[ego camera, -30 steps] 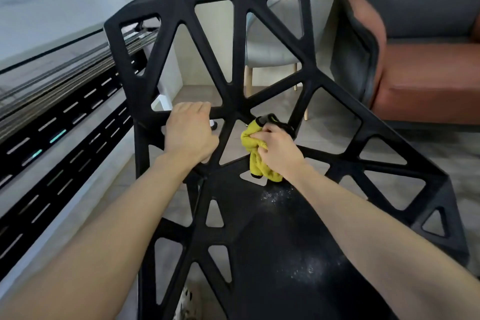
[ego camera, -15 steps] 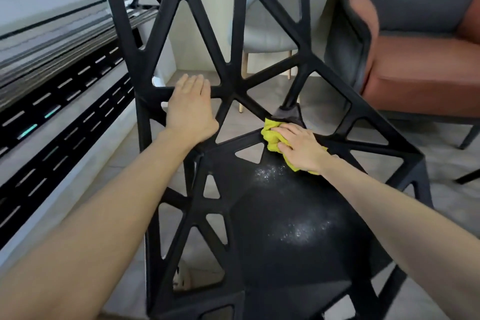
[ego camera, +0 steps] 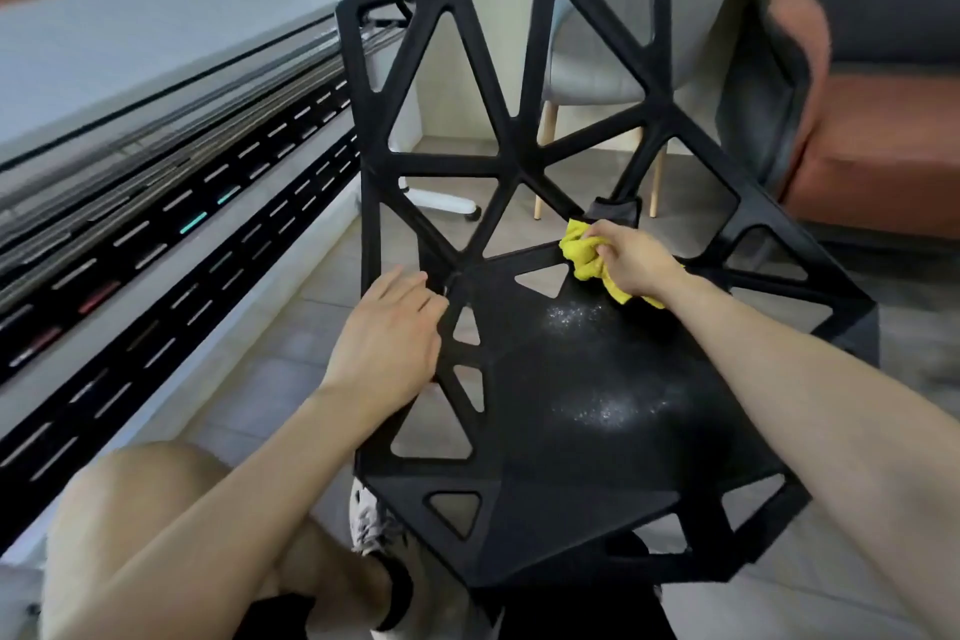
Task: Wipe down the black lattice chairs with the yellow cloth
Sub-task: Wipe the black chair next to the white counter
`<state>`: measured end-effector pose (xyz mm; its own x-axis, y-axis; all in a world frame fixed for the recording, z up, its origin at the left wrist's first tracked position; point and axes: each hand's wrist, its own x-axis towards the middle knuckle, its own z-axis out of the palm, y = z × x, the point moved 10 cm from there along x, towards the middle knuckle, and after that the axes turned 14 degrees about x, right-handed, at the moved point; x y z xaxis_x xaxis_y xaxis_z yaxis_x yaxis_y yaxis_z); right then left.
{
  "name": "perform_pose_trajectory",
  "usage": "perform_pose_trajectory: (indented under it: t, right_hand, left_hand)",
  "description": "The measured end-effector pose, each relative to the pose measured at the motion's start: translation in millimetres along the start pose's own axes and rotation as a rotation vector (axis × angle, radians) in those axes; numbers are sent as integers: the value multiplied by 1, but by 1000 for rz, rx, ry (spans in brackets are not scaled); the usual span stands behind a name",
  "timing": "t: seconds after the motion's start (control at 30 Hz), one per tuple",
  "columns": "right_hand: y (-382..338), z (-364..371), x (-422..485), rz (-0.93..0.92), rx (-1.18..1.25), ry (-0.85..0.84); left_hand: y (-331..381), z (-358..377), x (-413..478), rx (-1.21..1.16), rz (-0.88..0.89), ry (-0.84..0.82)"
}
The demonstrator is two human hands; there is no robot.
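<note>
- The chair (ego camera: 571,483) stands on the floor close in front of the person, with its backrest on the far side.
- The cloth (ego camera: 592,257) sits bunched at the seat's rear edge, right of centre, where a backrest strut comes down.
- The right hand (ego camera: 634,265) has its grip closed. The fingers curl round the cloth and press it onto the lattice at that joint.
- The left hand (ego camera: 387,335) has its grip spread and holds nothing. The fingers lie fairly flat on the struts at the seat's rear left corner, though blur makes it unclear whether the fingertips hook into an opening.
- The step in hand looks to be wiping the seam between seat and back.
- To do it well, bear down with the left palm so the chair neither skids nor tips.
- Opening the wad out would give a flat face. Run it along each strut and push a fold into the triangle corners, where dirt is likely to lodge.
- Pale specks (ego camera: 605,411) lie in two patches on the seat's solid middle.
- Sweeping from the rear edge to the front edge should carry them off rather than smear them.
</note>
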<state>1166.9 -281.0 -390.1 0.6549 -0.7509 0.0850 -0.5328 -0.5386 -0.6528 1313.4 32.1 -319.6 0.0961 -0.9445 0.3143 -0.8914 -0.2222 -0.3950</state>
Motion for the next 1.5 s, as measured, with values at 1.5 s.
perform_pose_trajectory:
  t: [1.5]
  right_hand:
    - [-135,-121,-65,51,190,312]
  left_hand:
    - [-45,2,207,-1120,-33,-309]
